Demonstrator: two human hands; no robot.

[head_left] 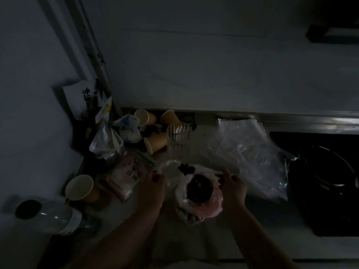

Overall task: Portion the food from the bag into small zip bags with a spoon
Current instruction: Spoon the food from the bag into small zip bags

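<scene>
Printed pack (127, 174) (writing unreadable in the dark) beside left hand (153, 188).

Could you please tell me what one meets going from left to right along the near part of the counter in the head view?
Dark-capped bottle → upright paper cup → pink packet → left hand → open bag of dark food → right hand → pile of clear zip bags → black stove.

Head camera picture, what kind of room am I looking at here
Most likely a dim home kitchen counter. A dark cooktop is set into the worktop on the right, paper cups and a clear glass stand by the wall, and an open bag of food sits between the hands.
</scene>
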